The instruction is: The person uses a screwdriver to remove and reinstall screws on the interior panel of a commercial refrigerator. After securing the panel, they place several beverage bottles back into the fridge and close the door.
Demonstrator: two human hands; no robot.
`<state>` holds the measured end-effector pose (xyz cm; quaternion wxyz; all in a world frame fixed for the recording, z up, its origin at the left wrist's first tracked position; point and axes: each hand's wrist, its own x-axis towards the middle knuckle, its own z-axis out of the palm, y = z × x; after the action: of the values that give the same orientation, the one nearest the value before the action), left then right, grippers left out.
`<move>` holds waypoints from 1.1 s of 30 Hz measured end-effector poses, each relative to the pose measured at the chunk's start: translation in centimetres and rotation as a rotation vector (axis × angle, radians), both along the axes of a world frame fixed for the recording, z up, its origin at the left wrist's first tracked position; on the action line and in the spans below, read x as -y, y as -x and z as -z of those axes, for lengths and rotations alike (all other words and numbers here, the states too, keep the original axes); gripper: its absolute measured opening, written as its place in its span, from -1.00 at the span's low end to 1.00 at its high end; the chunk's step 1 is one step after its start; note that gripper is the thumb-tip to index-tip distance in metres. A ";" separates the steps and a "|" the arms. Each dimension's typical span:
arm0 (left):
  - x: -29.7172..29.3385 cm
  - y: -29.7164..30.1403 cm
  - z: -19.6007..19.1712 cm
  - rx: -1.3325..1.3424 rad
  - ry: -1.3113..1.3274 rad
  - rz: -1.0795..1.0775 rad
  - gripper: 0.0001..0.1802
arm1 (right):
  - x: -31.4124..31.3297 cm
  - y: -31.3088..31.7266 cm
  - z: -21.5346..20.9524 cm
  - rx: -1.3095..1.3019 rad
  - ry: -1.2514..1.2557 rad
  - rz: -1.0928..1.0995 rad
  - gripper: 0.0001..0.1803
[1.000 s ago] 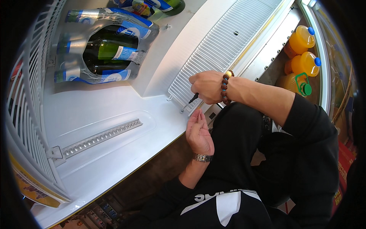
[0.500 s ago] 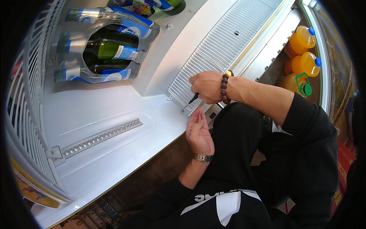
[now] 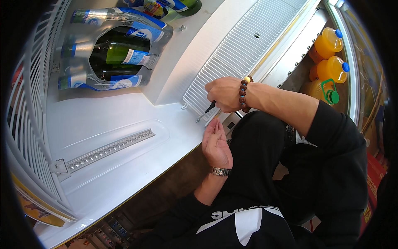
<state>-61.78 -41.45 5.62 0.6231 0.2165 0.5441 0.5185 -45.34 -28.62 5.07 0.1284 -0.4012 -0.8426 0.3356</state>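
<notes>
My right hand [image 3: 224,93], with a brown bead bracelet on the wrist, is closed around a screwdriver [image 3: 210,107]. Its dark handle pokes out below the fist, and the thin shaft slants down to a small screw [image 3: 198,120] in the white cabinet wall. That screw sits beside the lower corner of a white wire grille [image 3: 224,54]. Just below, my left hand [image 3: 216,145] is turned palm up, a metal watch on its wrist. Its fingertips press together near the screw; whatever they may hold is too small to make out.
Shrink-wrapped green bottles [image 3: 120,54] lie inside the white cabinet at the upper left. A slotted metal rail [image 3: 112,149] runs along its inner wall. A wire rack [image 3: 33,137] stands at the far left. Orange drink bottles [image 3: 329,41] stand at the right, beyond my forearm.
Nearly everything holds its place. My right hand has shifted very slightly to the left, with the screwdriver still at the screw; my left hand stays beside it.
</notes>
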 end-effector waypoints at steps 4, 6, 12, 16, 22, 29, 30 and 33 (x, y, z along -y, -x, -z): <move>0.2 0.3 0.5 0.001 -0.006 0.002 -0.47 | -0.2 0.2 0.8 -0.011 0.019 -0.012 -0.85; 0.3 0.4 0.8 0.019 -0.048 0.016 -0.48 | -0.1 0.4 1.5 -0.052 0.002 -0.008 -0.83; 0.3 0.6 0.4 0.059 -0.011 -0.024 -0.47 | 0.5 1.9 2.8 -0.143 0.029 0.100 -0.72; 0.2 0.5 0.1 0.023 -0.009 -0.006 -0.47 | 0.1 2.7 2.8 -0.065 0.022 0.127 -0.74; 0.4 0.8 0.3 0.019 -0.005 0.013 -0.46 | 0.2 3.7 3.4 -0.015 -0.006 0.169 -0.78; 0.1 0.5 0.3 0.075 -0.032 0.031 -0.46 | -0.1 3.3 1.7 0.098 0.124 0.176 -0.77; 0.2 0.7 0.3 0.066 -0.028 0.019 -0.47 | -0.2 3.3 1.4 0.120 0.165 0.161 -0.77; 0.3 0.7 0.6 0.080 -0.025 -0.032 -0.50 | -0.1 3.2 0.6 0.102 0.216 0.191 -0.76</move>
<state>-62.51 -41.75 4.97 0.6332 0.1946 0.5155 0.5436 -48.50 -28.51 4.44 0.0729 -0.5073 -0.7652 0.3897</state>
